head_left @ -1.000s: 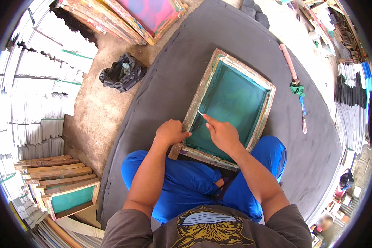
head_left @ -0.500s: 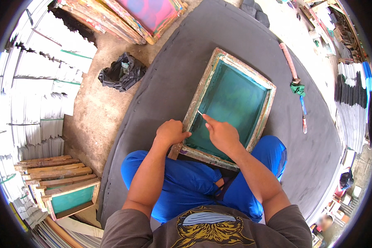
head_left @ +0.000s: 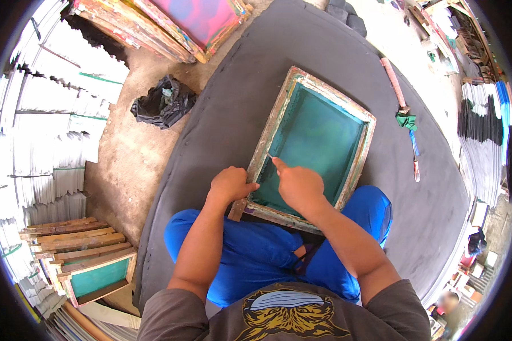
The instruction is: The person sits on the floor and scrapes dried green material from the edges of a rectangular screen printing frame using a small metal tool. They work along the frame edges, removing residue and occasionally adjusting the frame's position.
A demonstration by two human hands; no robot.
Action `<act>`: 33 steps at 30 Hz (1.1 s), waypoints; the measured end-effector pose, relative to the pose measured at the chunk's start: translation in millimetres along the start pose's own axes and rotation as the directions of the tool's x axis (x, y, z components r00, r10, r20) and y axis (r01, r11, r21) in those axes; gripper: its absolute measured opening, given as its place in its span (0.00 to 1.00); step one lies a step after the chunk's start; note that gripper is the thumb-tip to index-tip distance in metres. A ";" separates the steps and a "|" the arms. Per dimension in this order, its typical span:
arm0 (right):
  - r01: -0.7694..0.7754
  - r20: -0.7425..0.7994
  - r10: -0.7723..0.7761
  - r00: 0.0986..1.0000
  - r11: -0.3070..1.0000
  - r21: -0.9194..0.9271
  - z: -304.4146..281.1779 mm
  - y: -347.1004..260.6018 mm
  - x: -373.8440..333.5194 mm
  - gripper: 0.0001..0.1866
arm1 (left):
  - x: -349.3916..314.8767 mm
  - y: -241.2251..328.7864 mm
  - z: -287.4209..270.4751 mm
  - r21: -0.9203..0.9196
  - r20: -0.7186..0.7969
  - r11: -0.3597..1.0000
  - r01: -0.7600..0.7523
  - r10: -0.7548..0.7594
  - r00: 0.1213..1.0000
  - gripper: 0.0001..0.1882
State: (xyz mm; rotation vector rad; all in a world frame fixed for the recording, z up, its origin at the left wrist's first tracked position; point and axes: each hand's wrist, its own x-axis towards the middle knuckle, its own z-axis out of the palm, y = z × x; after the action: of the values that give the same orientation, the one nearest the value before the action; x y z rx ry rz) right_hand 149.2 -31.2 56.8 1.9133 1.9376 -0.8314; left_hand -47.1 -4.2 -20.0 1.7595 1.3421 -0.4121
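A wooden screen-printing frame with paint-stained rails and teal mesh lies tilted in front of me, its near end by my crossed legs. My left hand is closed round its left rail near the lower corner, thumb over the top. My right hand is over the mesh, index finger stretched toward the left rail. From its fingertips a thin whitish stick-like tool reaches the inner edge of that rail; the rest of the tool is hidden by the hand.
Dark grey padding lies under the frame. A pink-handled tool with green cloth lies at right, a black plastic bag on the floor at left. More screen frames stand lower left, beside tall paper stacks.
The picture has shifted slightly. The right hand has turned a little, and less of the thin tool shows past its fingertip. The left hand keeps its hold on the rail.
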 end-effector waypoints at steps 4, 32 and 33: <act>-0.043 0.079 0.044 0.996 0.999 -0.013 -1.1 -17.4 0.2 0.30 | 1.8 -0.5 7.3 0.043 -0.010 0.999 -0.007 0.007 1.000 0.29; 0.394 -0.402 -0.188 0.896 0.756 0.523 96.5 62.4 33.2 0.23 | 1.8 -6.3 7.9 0.010 -0.101 0.998 -0.069 0.070 0.992 0.31; 0.370 -0.380 -0.166 0.910 0.736 0.567 100.8 66.1 35.2 0.23 | 3.1 -6.5 9.2 0.010 -0.114 0.997 -0.074 0.075 0.991 0.31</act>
State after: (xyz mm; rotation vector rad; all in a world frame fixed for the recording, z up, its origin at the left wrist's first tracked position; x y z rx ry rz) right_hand 192.6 -64.9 -56.2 2.2488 2.3822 -1.5161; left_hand -49.7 -9.2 -30.2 1.8556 1.3506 -0.2785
